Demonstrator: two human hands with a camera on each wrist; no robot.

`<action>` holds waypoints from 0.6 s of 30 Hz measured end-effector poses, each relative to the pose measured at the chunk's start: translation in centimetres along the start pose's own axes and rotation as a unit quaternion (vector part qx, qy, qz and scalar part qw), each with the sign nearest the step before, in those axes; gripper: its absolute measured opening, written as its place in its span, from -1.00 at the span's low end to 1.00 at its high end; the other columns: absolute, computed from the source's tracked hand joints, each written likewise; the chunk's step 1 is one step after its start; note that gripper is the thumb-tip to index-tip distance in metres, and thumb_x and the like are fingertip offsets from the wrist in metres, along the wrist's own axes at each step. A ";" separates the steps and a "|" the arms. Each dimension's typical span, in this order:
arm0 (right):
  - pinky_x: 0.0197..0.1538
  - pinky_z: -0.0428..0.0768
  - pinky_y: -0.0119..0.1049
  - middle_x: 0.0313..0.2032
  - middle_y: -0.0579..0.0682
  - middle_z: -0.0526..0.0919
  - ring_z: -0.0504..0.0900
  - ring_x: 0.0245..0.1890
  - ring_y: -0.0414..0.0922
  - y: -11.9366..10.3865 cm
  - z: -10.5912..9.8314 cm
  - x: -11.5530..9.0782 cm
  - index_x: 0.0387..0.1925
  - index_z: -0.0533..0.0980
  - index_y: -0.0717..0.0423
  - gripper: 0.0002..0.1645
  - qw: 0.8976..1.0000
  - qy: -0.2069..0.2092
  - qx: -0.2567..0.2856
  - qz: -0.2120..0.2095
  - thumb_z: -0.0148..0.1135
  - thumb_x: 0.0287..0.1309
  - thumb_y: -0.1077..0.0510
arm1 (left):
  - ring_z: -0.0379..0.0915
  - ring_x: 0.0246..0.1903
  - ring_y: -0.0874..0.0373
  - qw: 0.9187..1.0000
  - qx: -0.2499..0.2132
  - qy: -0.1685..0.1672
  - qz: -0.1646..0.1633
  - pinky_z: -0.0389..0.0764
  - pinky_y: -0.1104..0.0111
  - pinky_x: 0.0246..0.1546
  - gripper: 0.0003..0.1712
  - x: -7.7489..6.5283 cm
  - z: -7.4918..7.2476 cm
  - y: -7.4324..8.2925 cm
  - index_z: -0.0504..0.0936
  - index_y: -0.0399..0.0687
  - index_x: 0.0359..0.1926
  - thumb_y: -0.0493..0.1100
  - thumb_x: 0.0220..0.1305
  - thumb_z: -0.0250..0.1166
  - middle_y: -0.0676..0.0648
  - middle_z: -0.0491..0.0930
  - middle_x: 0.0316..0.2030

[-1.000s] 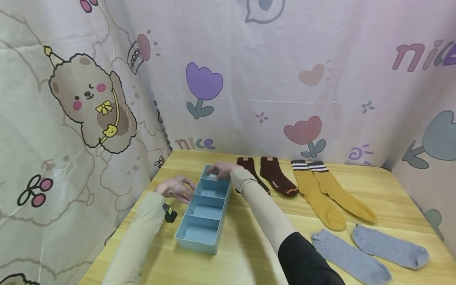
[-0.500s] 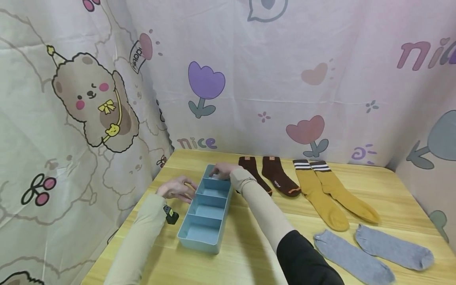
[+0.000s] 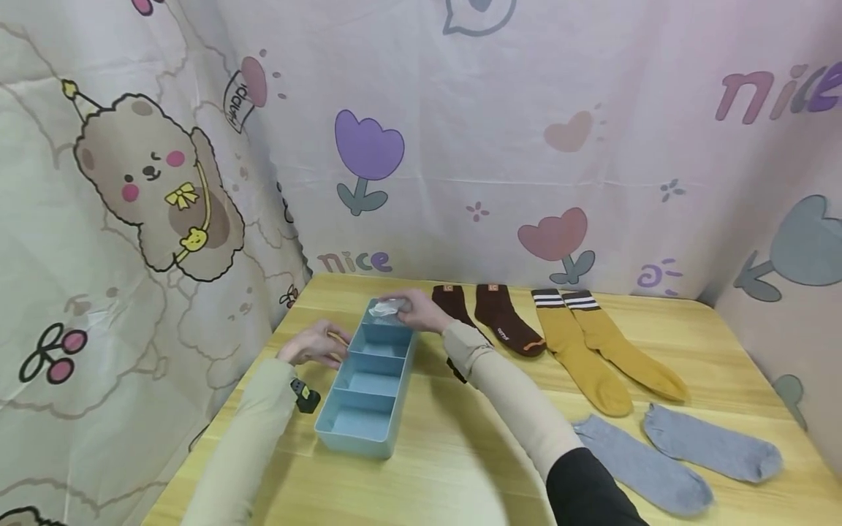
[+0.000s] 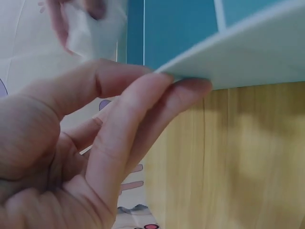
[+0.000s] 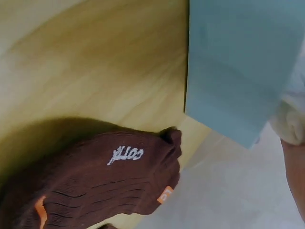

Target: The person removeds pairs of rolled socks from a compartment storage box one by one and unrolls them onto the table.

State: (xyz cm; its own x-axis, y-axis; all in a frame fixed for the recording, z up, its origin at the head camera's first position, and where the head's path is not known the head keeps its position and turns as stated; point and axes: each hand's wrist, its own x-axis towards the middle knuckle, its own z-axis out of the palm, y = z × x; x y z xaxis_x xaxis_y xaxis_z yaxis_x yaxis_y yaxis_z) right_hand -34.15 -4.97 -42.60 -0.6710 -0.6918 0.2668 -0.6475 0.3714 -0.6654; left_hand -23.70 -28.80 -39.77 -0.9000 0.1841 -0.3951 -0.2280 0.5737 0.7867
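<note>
A long blue storage box point(image 3: 355, 443) with several compartments in a row stands on the wooden table. At its left side, my left hand point(image 3: 314, 343) pinches the rim; the left wrist view has thumb and fingertips point(image 4: 190, 90) at the wall's edge. Over the far compartment, my right hand point(image 3: 424, 310) grips a crumpled, whitish, see-through thing point(image 3: 387, 307), thin like plastic film or tissue. The left wrist view catches this white bundle point(image 4: 93, 31) above the box's far end. Only part of the right hand shows in the right wrist view, beside the box wall point(image 5: 238, 62).
Right of the box lie dark brown socks point(image 3: 506, 321), one partly hidden by the right arm. Mustard socks point(image 3: 585, 358) with striped cuffs and grey socks point(image 3: 713, 442) lie further right. A printed curtain point(image 3: 460, 146) hangs behind the table and along its left side.
My right hand has lifted slightly out of the far compartment, bringing the whitish thing up into fuller view. The left hand stays at the box's rim. The head view has shifted slightly.
</note>
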 end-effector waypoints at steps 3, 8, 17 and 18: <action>0.19 0.60 -0.13 0.17 0.19 0.67 0.65 0.10 0.07 -0.5 -0.8 -1.2 0.20 0.58 0.11 -0.41 0.998 0.063 0.016 -0.022 0.21 0.10 0.43 | 0.69 -0.41 0.15 1.000 0.017 0.005 0.000 0.77 0.29 -0.29 -0.48 0.2 -0.4 0.3 0.43 -0.61 0.18 -0.46 0.20 0.25 -0.44 0.65 -0.06; 0.05 0.64 -0.24 0.16 0.19 0.67 0.65 0.07 0.09 -1.3 -1.6 -3.6 0.19 0.58 0.13 -0.41 0.989 0.127 0.080 -0.005 0.21 0.07 0.43 | 0.67 -0.41 0.18 0.999 0.032 0.020 -0.005 0.77 0.24 -0.24 -0.51 0.4 -1.1 0.0 0.46 -0.58 0.17 -0.44 0.22 0.25 -0.41 0.65 -0.05; 0.03 0.55 -0.27 0.10 0.16 0.69 0.60 -0.02 -0.04 -1.4 -1.9 -10.1 0.14 0.60 0.10 -0.46 0.986 0.100 0.120 0.054 0.24 0.07 0.39 | 0.70 -0.35 0.13 0.999 0.035 0.033 -0.005 0.77 0.25 -0.23 -0.52 0.2 -1.7 -0.4 0.43 -0.60 0.19 -0.42 0.29 0.21 -0.45 0.59 0.02; 0.04 0.55 -0.26 0.09 0.15 0.69 0.60 -0.03 -0.05 -1.4 -1.8 -10.7 0.12 0.61 0.09 -0.47 0.988 0.092 0.112 0.059 0.25 0.06 0.38 | 0.70 -0.35 0.13 0.999 0.036 0.035 -0.007 0.77 0.26 -0.24 -0.52 0.2 -1.8 -0.4 0.44 -0.59 0.19 -0.42 0.28 0.22 -0.45 0.59 0.02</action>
State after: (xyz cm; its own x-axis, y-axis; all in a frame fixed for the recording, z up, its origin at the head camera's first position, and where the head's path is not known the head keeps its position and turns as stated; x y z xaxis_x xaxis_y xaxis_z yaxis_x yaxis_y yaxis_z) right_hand -26.70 3.08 -43.24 -0.8051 -0.5198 0.2859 -0.4777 0.2824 -0.8319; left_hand -24.47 -30.42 -39.33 -0.9213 0.1215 -0.3693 -0.2151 0.6320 0.7446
